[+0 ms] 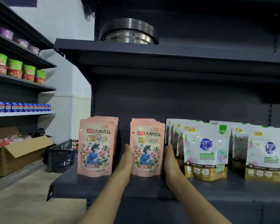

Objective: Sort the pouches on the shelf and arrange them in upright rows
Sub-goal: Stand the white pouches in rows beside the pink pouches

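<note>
Two upright rows of pink floral pouches stand on the dark shelf (103,188): a left row (95,146) and a middle row (147,147). My left hand (126,156) presses flat against the left side of the middle pink row. My right hand (170,156) presses flat against its right side, fingers straight. To the right stand rows of white-and-gold pouches (206,151), with another row (265,154) at the far right.
Stacked metal bowls (129,32) sit on the shelf above. At the left, another rack holds cup noodles (14,67) and blue cans (21,107). An open cardboard box (14,152) and a black crate (61,155) stand on the floor.
</note>
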